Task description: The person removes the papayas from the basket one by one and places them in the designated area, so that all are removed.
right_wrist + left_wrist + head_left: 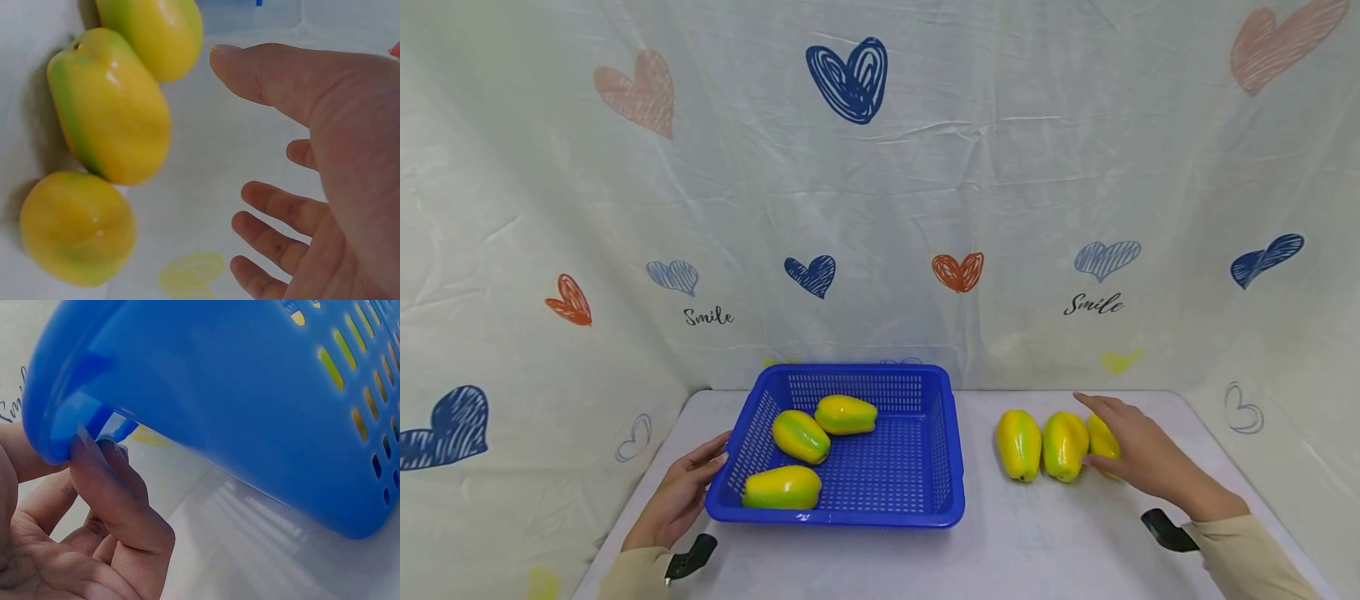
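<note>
On the left, my left hand (681, 492) pinches the side rim of a blue plastic basket (880, 518). The left wrist view shows its thumb and fingers (119, 500) at the basket's rim (47, 394). Inside the basket lie three yellow-green papayas, one near the front (784, 487), one in the middle (801, 437) and one farther back (846, 415). My right hand (1138, 446) hovers with fingers spread over a row of three more. It partly hides the rightmost papaya (1102, 442); beside that sit the middle papaya (1065, 447) and the left papaya (1019, 446).
A white table (1000, 542) carries the basket and the fruit row. Close behind it hangs a pale curtain (880, 200) printed with hearts, which also runs along both sides. A dark strap piece (1168, 531) sits by the right wrist, another (692, 557) by the left.
</note>
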`<control>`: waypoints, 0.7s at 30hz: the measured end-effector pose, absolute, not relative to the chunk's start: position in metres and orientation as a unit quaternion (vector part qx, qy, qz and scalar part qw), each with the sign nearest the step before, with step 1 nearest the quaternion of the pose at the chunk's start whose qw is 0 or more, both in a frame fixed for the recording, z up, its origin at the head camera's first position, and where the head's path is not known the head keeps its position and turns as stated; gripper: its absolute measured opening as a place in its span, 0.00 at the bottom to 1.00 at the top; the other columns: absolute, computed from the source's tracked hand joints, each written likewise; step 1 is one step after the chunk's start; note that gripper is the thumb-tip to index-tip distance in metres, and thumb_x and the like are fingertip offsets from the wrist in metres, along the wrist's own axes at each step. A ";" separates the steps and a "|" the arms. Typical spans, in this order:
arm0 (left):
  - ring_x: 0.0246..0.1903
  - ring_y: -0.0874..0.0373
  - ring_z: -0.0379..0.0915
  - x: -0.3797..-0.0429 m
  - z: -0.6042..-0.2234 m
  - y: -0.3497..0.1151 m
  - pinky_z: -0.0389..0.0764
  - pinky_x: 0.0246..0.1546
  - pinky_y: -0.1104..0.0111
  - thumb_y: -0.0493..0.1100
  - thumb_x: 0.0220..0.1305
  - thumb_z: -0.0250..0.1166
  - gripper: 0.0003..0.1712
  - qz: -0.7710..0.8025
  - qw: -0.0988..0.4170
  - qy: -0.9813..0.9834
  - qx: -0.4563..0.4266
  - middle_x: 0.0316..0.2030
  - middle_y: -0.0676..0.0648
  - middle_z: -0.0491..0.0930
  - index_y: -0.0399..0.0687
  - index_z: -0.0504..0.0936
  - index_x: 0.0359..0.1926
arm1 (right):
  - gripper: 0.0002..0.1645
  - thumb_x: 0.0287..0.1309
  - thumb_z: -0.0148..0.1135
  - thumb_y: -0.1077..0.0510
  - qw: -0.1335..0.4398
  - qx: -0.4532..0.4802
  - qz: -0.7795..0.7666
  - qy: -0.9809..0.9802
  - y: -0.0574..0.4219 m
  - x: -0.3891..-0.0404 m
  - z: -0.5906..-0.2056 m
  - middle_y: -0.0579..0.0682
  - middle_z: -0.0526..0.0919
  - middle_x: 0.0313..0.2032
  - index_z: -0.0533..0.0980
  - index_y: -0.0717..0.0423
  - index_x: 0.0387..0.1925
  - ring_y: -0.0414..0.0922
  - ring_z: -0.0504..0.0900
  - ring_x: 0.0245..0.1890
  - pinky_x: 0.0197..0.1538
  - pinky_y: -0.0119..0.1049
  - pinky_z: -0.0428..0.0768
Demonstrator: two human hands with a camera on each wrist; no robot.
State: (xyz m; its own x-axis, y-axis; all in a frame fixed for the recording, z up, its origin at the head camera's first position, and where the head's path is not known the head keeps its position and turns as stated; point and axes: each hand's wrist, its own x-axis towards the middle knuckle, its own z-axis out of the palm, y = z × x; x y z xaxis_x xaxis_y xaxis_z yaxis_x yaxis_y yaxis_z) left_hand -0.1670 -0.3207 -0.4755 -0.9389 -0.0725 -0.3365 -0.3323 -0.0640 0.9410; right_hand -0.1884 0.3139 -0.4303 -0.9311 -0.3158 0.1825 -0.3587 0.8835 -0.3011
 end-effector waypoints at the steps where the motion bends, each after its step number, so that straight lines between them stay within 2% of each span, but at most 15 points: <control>1: 0.51 0.64 0.79 -0.167 -0.475 -0.321 0.83 0.56 0.71 0.40 0.82 0.57 0.37 0.715 0.091 0.677 -0.149 0.58 0.58 0.77 0.42 0.55 0.83 | 0.56 0.47 0.86 0.57 0.066 0.177 0.167 -0.968 0.311 -0.188 -0.429 0.72 0.73 0.66 0.66 0.64 0.75 0.73 0.74 0.62 0.61 0.74 0.74; 13: 0.51 0.64 0.79 -0.166 -0.474 -0.319 0.83 0.56 0.72 0.41 0.82 0.57 0.37 0.712 0.092 0.679 -0.154 0.64 0.53 0.74 0.42 0.54 0.84 | 0.55 0.48 0.86 0.55 0.072 0.206 0.163 -0.962 0.291 -0.190 -0.415 0.71 0.74 0.66 0.67 0.62 0.74 0.73 0.75 0.62 0.60 0.73 0.75; 21: 0.51 0.65 0.79 -0.167 -0.474 -0.319 0.82 0.56 0.73 0.42 0.82 0.57 0.37 0.708 0.093 0.683 -0.153 0.69 0.48 0.70 0.42 0.54 0.84 | 0.54 0.50 0.84 0.58 0.087 0.236 0.166 -0.953 0.279 -0.192 -0.407 0.69 0.76 0.66 0.67 0.62 0.75 0.70 0.76 0.63 0.62 0.70 0.75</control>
State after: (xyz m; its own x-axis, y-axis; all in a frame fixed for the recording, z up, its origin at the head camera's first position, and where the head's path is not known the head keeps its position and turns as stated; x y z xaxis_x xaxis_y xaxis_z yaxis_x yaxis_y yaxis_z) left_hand -0.1666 -0.3189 -0.4740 -0.9358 -0.0783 -0.3438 -0.3408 -0.0491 0.9389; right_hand -0.1918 0.2792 -0.4069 -0.8733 -0.4221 0.2435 -0.4795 0.8331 -0.2758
